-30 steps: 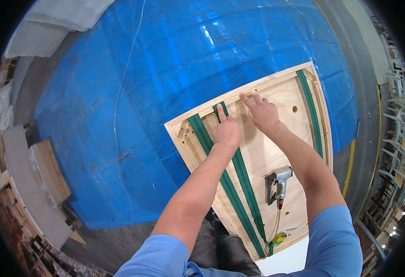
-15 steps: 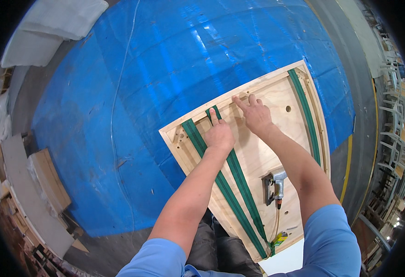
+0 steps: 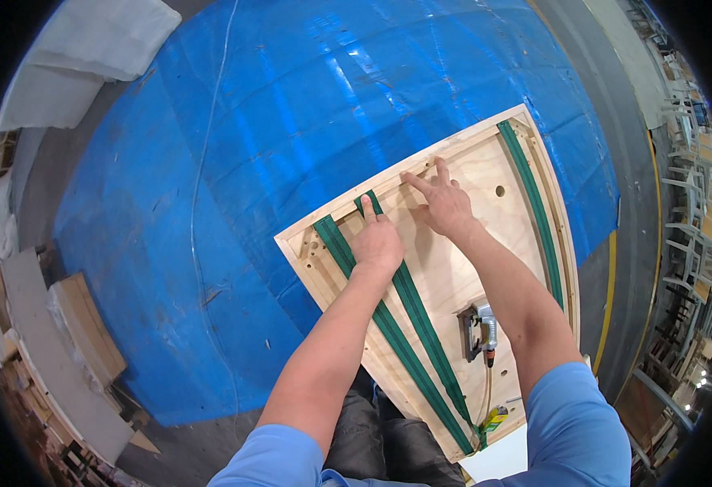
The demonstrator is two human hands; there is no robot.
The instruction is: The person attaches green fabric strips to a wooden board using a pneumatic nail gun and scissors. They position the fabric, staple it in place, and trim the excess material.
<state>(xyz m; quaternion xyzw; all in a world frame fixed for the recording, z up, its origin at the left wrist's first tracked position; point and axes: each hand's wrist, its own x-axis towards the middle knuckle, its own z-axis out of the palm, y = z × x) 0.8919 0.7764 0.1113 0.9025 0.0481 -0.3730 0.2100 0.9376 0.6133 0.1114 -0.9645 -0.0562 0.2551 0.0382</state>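
Note:
A pale wooden frame panel (image 3: 461, 268) lies on a blue tarp. Two green webbing straps (image 3: 408, 325) run lengthwise down its left part, and a third green strap (image 3: 534, 203) follows its right edge. My left hand (image 3: 376, 239) presses on the far end of the second strap, index finger stretched toward the frame's far rail. My right hand (image 3: 445, 199) rests with spread fingers on the bare wood beside it, fingertips at the far rail. Neither hand holds a tool. A grey staple gun (image 3: 479, 329) lies on the panel by my right forearm.
The blue tarp (image 3: 291, 122) covers the floor around the panel. A white folded cloth (image 3: 80, 65) lies at the far left. Wooden boards (image 3: 64, 349) are stacked at the left. A yellow floor line (image 3: 611, 284) and metal racks (image 3: 688, 203) run along the right.
Both hands have stayed at the panel's far end. My right hand has spread its fingers more along the far rail; the view has shifted slightly.

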